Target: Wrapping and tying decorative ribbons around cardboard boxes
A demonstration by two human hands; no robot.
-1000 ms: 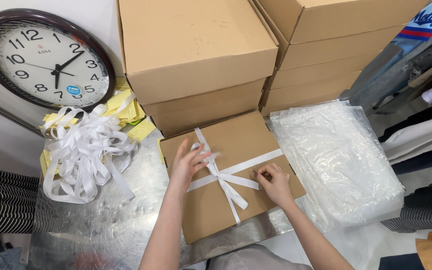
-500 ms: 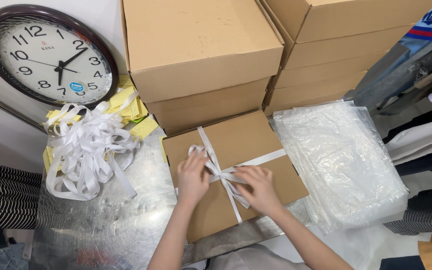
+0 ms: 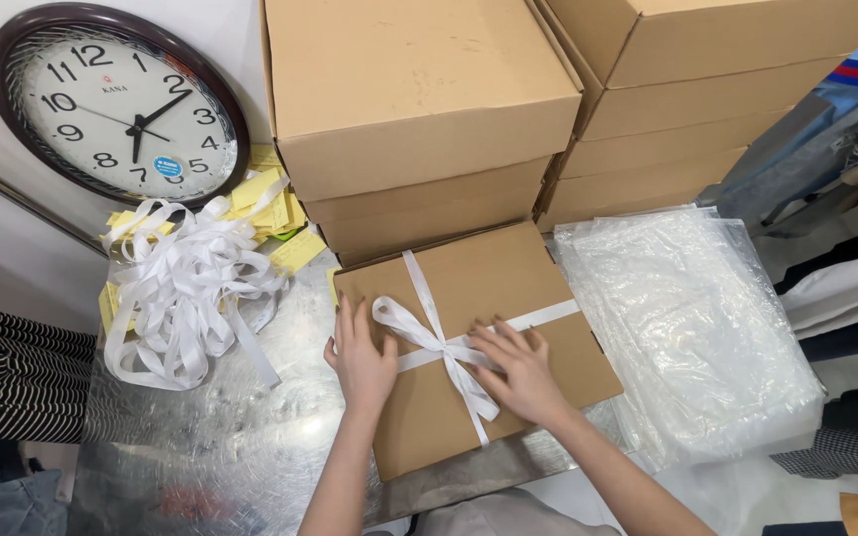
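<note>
Head view: one camera, looking down on the surface (image 3: 201, 467).
Box: flat brown box (image 3: 508, 288) lies near the front edge, below stacked cartons (image 3: 419, 89).
Ribbon: white ribbon (image 3: 439, 347) crosses it both ways, bow already formed.
Left hand (image 3: 359, 362): flat, fingers spread, pressing beside the bow.
Right hand (image 3: 518, 372): open, fingertips at the knot.
Left to do: seemingly only tidying the bow.
Nearby: loose ribbon pile (image 3: 186, 298), clear bags (image 3: 687, 328).
</note>
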